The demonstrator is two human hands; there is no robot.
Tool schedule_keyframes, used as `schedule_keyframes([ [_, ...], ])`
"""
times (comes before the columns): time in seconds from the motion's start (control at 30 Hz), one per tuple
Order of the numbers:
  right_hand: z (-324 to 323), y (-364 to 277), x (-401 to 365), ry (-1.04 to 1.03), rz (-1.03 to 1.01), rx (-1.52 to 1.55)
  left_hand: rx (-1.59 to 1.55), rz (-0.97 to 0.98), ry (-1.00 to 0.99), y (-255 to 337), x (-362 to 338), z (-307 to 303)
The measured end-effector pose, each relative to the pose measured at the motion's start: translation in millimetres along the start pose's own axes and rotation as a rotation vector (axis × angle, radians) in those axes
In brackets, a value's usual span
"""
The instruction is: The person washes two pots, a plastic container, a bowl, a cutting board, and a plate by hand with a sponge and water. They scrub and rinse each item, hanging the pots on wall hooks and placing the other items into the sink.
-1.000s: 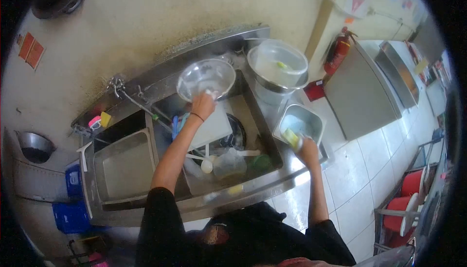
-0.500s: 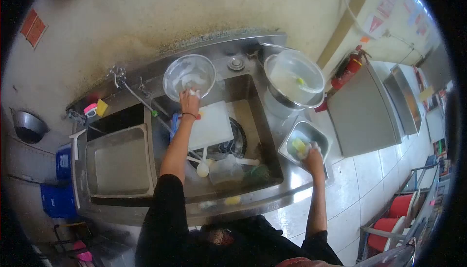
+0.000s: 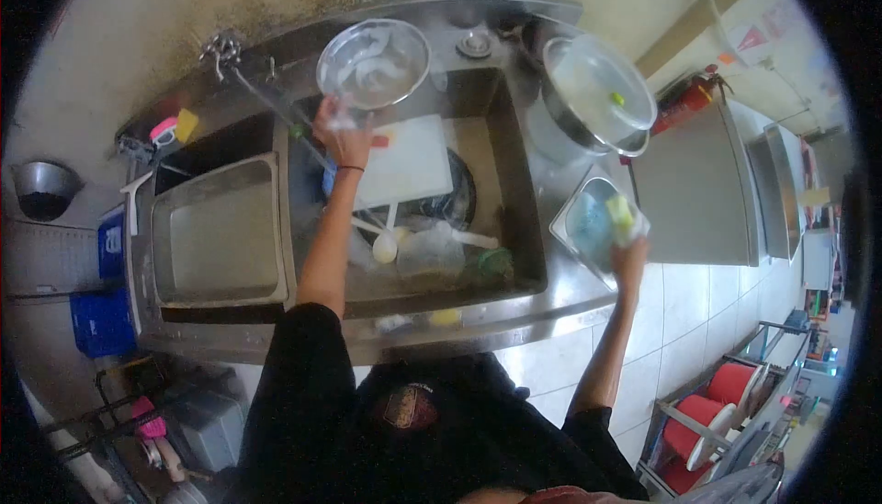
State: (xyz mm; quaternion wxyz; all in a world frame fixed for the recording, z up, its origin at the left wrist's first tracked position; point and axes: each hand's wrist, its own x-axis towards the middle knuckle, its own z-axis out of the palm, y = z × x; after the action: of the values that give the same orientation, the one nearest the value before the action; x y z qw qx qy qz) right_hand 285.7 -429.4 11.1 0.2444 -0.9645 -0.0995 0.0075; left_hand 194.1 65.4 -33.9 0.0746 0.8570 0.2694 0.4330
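Near the lower left rim of a soapy steel bowl (image 3: pixel 374 63), my left hand (image 3: pixel 344 134) has foam on it and its fingers partly spread, with nothing held. A white cutting board (image 3: pixel 409 162) lies in the sink just right of that wrist. My right hand (image 3: pixel 629 260) is closed on a yellow-green sponge (image 3: pixel 622 216), at the right edge of a small steel pan (image 3: pixel 588 219) with bluish soapy water.
Ladles and a clear plastic jug (image 3: pixel 432 251) lie in the sink (image 3: pixel 524 201). A large steel bowl (image 3: pixel 597 90) with a clear container stands at the back right. To the left is a rectangular steel basin (image 3: pixel 225 233).
The view has tipped downward. My left hand has come off the soapy bowl's rim, and my right hand has lifted the sponge from inside the small pan to its right edge.
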Motion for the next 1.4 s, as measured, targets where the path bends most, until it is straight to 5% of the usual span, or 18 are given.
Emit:
schedule_keyframes([
  [0.1,-6.4,-2.2,-17.4,0.181,0.055,0.194,0.062,-0.51,-0.036,-53.3,-99.4,41.6],
  [0.17,-12.2,-21.2,-34.0,0.21,0.04,0.172,0.153,-0.679,-0.763,-87.4,-185.1,64.5],
  [0.23,-19.6,-34.8,-46.1,0.239,0.026,0.152,-0.18,-1.194,-1.076,-134.5,-271.7,104.0],
  [0.47,-9.2,-52.4,-73.0,0.057,-0.002,0.123,0.382,-0.741,-1.341,-76.4,-289.4,84.8],
  [0.6,15.3,-60.8,-90.6,0.097,0.213,-0.015,0.156,-0.927,-1.477,-82.6,-299.4,94.8],
  [0.67,25.4,-84.1,-95.0,-0.006,0.171,0.282,0.117,-0.722,-1.454,-81.4,-313.9,101.8],
  [0.73,75.4,-62.0,-107.6,-0.034,0.087,0.37,-0.826,-0.882,-1.096,-84.6,-331.5,91.3],
  [0.77,90.5,-72.1,-106.9,-0.1,-0.027,0.506,-0.799,-1.483,-1.063,-17.5,-247.2,28.3],
  [0.8,109.1,-89.1,-101.1,-0.164,-0.142,0.641,-0.787,-1.475,-1.07,-13.0,-245.1,24.9],
  [0.87,158.4,-119.4,-86.3,-0.417,0.197,1.155,-0.725,-1.185,-1.185,-15.2,-241.7,23.1],
  [0.97,232.4,-157.1,-103.4,-0.464,-0.233,0.39,-1.471,-1.585,-0.736,60.3,-187.9,-31.1],
  [1.0,224.7,-185.0,-117.5,-0.481,-0.34,0.028,-1.787,-1.319,-0.741,30.0,-204.5,-6.7],
  [1.07,196.8,-203.7,-125.9,-0.289,-0.561,0.098,-2.293,-1.734,-0.698,42.0,-158.4,-34.1],
  [1.13,191.8,-206.2,-126.2,-0.103,-0.777,0.152,-2.298,-1.696,-0.509,54.4,-151.3,-47.8],
  [1.23,226.2,-199.6,-101.4,-0.283,-0.291,0.275,-2.17,-1.488,-0.378,77.7,-141.2,-70.7],
  [1.33,218.6,-232.0,-114.6,-0.407,-0.233,0.305,-2.106,-1.432,-0.312,71.5,-118.8,-84.6],
  [1.37,203.8,-249.4,-133.6,-0.032,-0.435,0.24,-2.123,-1.486,-0.282,64.8,-112.1,-87.8],
  [1.4,203.1,-250.2,-131.5,-0.031,-0.44,0.241,-2.126,-1.482,-0.277,61.3,-111.3,-93.2],
])
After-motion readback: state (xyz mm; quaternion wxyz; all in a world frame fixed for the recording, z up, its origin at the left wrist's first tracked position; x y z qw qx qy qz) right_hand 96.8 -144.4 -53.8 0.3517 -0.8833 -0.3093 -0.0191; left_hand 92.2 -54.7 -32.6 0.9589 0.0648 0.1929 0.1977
